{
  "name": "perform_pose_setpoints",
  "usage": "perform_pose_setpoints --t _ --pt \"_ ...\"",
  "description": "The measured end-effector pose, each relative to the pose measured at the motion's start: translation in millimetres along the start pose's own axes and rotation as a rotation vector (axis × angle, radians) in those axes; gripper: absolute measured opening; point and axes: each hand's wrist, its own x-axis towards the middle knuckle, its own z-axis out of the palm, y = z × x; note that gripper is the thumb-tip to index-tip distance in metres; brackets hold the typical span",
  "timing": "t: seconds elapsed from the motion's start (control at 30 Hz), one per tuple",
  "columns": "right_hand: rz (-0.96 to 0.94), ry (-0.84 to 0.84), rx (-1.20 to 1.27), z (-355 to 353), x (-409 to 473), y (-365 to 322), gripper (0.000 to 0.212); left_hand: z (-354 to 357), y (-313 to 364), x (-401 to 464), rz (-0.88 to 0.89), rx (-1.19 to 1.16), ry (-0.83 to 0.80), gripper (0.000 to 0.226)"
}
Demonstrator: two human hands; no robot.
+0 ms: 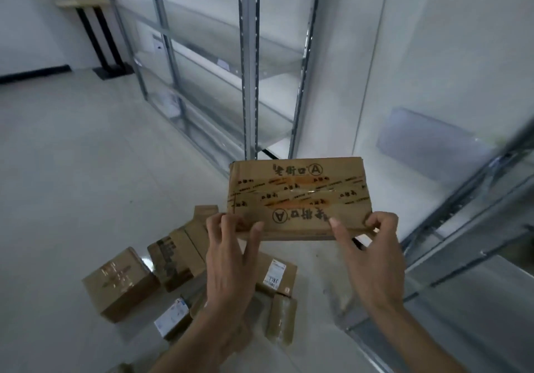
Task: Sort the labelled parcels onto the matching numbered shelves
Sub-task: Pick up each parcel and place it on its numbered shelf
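1. Head view: left hand [228,260] and right hand [370,257] hold a flat cardboard box [297,196] by its near edge, fingers [254,228] pinched at both near corners, above the floor [72,155].
2. It looks light and stiff; the glossy tape may be slick, so bare-cardboard corners are the better hold.
3. More parcels [121,283] lie below; the metal shelves [248,63] stand ahead.
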Motion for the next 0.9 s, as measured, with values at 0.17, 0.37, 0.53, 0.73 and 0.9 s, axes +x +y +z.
perform_pose_setpoints --t 0.17,0.37,0.53,0.73,0.9 --pt "-0.052 -0.064 0.11 -52 -2 -75 0.101 -55 53 26 -0.006 -0.116 0.012 0.069" --pt "-0.156 -0.102 -0.096 -100 -34 -138 0.137 -119 92 28 0.093 -0.145 -0.11 0.135" --pt "-0.214 -0.086 -0.157 -135 -68 -175 0.138 -162 125 18 0.149 -0.152 -0.103 0.134" --pt "-0.292 -0.057 0.022 -178 -93 -217 0.105 -194 170 -2 0.144 -0.403 -0.101 0.086" --pt "-0.311 0.039 0.091 -219 -111 -240 0.048 -209 220 -14 0.154 -0.534 -0.057 0.045"
